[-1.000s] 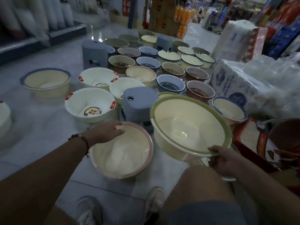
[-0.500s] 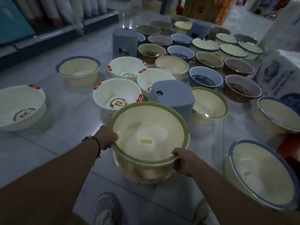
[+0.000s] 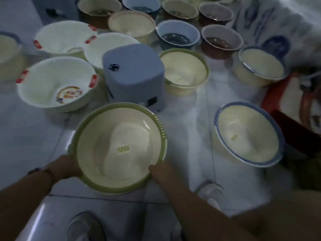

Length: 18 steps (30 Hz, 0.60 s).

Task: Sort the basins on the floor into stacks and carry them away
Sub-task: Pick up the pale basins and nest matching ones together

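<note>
Nearest to me, both my hands grip one green-rimmed cream basin (image 3: 119,150) by its near rim: my left hand (image 3: 66,168) closed on the near-left edge, my right hand (image 3: 160,171) closed on the near-right edge. It sits low over the pale tiled floor (image 3: 31,136), between my two shoes; whether it rests there or is lifted, I cannot tell.

As I judge it, the far rim could dip and knock the grey plastic stool (image 3: 133,73) just beyond it, since I hold only the near side. The picture is dim and blurred, so a misjudged step onto a neighbouring basin is also possible.

Counted near to far: one blue-rimmed cream basin (image 3: 246,134) to the right, one second green-rimmed basin (image 3: 184,70) right of the stool, three white basins with red handles (image 3: 55,84) on the left. Farther bowls are too cropped to count.
</note>
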Motion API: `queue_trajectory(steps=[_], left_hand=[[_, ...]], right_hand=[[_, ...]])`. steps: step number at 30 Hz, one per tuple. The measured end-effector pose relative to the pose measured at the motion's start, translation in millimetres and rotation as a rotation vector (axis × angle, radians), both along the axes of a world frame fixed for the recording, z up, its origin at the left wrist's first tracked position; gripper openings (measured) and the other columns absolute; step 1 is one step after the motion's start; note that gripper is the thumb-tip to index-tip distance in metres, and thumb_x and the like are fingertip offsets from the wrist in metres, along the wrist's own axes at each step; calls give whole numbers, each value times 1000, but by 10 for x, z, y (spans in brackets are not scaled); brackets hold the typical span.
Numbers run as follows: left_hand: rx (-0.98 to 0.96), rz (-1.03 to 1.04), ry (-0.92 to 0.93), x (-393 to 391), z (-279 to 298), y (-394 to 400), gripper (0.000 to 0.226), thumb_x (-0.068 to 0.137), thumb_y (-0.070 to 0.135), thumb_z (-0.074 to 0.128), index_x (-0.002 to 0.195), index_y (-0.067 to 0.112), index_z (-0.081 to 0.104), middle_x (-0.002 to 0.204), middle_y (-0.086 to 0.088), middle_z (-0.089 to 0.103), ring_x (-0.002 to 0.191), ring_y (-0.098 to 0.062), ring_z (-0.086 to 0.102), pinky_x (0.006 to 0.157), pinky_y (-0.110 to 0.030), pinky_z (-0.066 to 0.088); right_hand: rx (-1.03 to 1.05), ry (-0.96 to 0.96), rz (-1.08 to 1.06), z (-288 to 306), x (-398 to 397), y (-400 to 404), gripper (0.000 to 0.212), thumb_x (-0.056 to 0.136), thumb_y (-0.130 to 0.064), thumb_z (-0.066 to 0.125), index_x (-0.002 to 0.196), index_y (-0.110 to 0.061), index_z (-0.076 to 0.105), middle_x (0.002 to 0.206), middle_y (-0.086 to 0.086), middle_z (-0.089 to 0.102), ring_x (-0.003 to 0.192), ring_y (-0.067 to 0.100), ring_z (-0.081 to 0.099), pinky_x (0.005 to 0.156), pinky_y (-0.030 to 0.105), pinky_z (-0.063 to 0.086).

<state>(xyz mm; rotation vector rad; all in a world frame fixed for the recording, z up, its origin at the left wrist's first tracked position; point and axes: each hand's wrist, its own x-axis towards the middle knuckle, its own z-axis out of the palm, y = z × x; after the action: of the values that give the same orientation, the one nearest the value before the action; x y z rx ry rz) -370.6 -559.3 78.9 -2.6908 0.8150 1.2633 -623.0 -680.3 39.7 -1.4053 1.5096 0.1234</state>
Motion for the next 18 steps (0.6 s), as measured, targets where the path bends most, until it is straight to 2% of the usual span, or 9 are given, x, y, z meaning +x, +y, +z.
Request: queue_trajectory(steps=[3,5,7,9,11,12,14,16,18], left_hand=[[-4,-8,54,-23,-54,-30,22,80,0,75,100,-2,67,104,-20,67,91,-30,57,82,-35,52],[-8,-80,85,-64,-76,-126,20,80,9,77,98,4,69,101,-16,69,97,-30,63,88,-38,53],[-52,-185,134,-204,-95,-332,21,85,21,74,103,15,66,104,-4,66,98,-22,62,87,-32,52],[-22,-309,114,-383,-22,-569,23,94,40,61,111,26,57,109,5,58,99,-13,55,87,-24,45],[32,-410,-40,-507,15,-782,48,92,61,45,126,29,54,123,5,58,106,-15,56,91,-29,46],[71,-454,-142,-579,64,-883,61,87,67,41,135,29,48,130,1,55,109,-19,57,92,-33,47],[34,-528,-277,-758,285,-1114,70,87,66,44,144,26,36,139,-5,47,114,-25,56,94,-38,49],[-88,-639,-297,-1025,683,-1404,71,92,60,45,150,24,27,148,-7,40,124,-27,52,101,-39,47],[-217,-714,-302,-1285,1122,-1699,72,94,55,48,154,24,23,157,-6,29,136,-28,41,108,-40,40]], right_hand=[[55,-83,-137,-200,-102,-129,29,89,-17,59,114,-1,58,113,10,61,114,27,59,86,28,48],[77,-28,-157,-237,-217,-267,24,91,-20,56,110,-5,58,110,10,60,114,28,58,84,28,46],[103,85,-219,-252,-375,-449,38,89,-26,54,121,-3,56,121,12,60,114,30,58,86,29,46],[128,156,-281,-217,-483,-593,57,88,-28,54,139,-5,41,136,14,52,121,32,53,96,31,46],[90,193,-293,-11,-561,-694,83,84,-30,60,151,-9,15,145,14,40,129,33,45,106,42,42],[18,210,-274,73,-628,-758,89,81,-32,62,151,-13,10,144,13,38,128,33,44,105,45,41],[-152,202,-168,344,-798,-895,84,75,-39,65,145,-20,24,135,9,44,122,31,48,100,45,44],[-283,138,-5,680,-1005,-1056,66,71,-44,65,129,-22,42,124,7,54,114,30,56,94,46,49],[-401,193,178,1082,-1249,-1220,62,82,-38,59,136,-18,39,131,8,50,119,31,51,99,46,46]])
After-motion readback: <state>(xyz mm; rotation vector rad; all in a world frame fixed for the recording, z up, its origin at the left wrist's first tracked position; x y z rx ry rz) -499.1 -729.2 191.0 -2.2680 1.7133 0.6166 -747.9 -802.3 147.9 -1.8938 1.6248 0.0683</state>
